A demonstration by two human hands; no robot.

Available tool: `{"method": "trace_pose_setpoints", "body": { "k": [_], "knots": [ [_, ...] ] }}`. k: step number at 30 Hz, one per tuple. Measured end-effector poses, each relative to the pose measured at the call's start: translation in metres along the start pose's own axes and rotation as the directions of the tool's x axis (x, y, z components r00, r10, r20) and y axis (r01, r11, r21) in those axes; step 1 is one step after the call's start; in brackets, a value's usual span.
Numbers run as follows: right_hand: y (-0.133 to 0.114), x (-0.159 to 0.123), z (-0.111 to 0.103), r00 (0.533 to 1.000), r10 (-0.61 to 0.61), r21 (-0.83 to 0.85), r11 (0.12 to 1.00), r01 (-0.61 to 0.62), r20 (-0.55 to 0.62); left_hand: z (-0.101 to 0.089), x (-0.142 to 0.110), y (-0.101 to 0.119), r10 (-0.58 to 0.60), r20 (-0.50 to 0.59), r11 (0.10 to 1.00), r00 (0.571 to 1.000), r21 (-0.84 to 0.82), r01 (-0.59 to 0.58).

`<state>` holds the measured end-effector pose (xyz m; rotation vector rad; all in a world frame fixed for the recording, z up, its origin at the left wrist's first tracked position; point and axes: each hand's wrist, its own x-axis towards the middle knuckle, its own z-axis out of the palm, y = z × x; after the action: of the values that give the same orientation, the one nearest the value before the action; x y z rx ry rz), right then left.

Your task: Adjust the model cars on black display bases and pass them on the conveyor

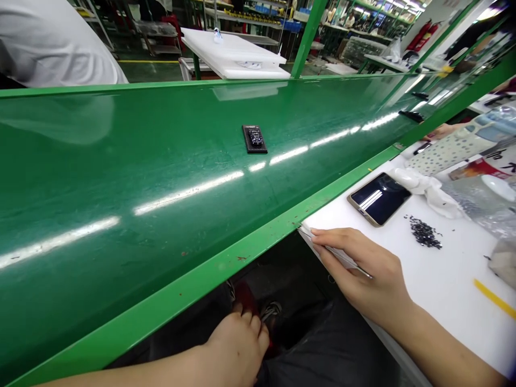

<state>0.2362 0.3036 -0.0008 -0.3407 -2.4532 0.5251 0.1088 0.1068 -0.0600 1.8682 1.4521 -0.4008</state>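
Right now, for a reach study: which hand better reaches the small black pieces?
Right: the right hand, holding metal tweezers, lies on the white board near the black pieces; the left hand sits below the green belt.

My right hand (365, 274) grips slim metal tweezers (342, 257) at the edge of the white table (451, 290), near a small heap of black bits (425, 234) and a phone (379, 199). My left hand (237, 344) hangs low, below the green conveyor belt (161, 177), where a small black card (254, 138) lies.
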Motion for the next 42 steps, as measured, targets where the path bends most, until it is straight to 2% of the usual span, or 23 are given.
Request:
{"method": "trace_pose_setpoints", "body": {
  "k": [4,12,17,26,33,39,42],
  "knots": [
    [0.002,0.003,0.000,1.000,-0.006,0.034,0.999,0.006,0.024,0.004,0.001,-0.002,0.000,-0.008,1.000,1.000,-0.016,-0.001],
    [-0.005,0.006,0.001,0.998,-0.054,-0.042,0.998,0.055,0.021,0.014,0.000,-0.001,0.006,-0.088,0.999,0.996,0.055,-0.001],
    [-0.004,0.006,0.000,0.999,-0.027,-0.013,1.000,0.027,0.029,0.009,-0.002,0.001,0.000,-0.017,0.999,1.000,0.047,0.001],
    [-0.002,0.008,0.002,1.000,-0.007,-0.006,1.000,0.007,0.031,0.005,-0.002,0.000,0.007,-0.050,0.997,0.999,0.074,-0.003],
    [-0.003,0.007,0.000,0.999,-0.028,-0.028,0.999,0.029,0.043,0.003,-0.001,0.001,-0.020,0.007,0.999,1.000,0.048,0.020],
    [-0.001,0.007,-0.002,1.000,0.031,0.090,0.995,-0.031,0.002,0.003,-0.004,0.002,-0.024,0.015,0.998,1.000,0.050,0.023],
    [-0.001,0.007,-0.002,0.999,0.038,0.092,0.995,-0.037,-0.004,0.005,-0.003,0.001,-0.031,-0.012,0.997,0.999,0.064,0.032]
  ]
}}
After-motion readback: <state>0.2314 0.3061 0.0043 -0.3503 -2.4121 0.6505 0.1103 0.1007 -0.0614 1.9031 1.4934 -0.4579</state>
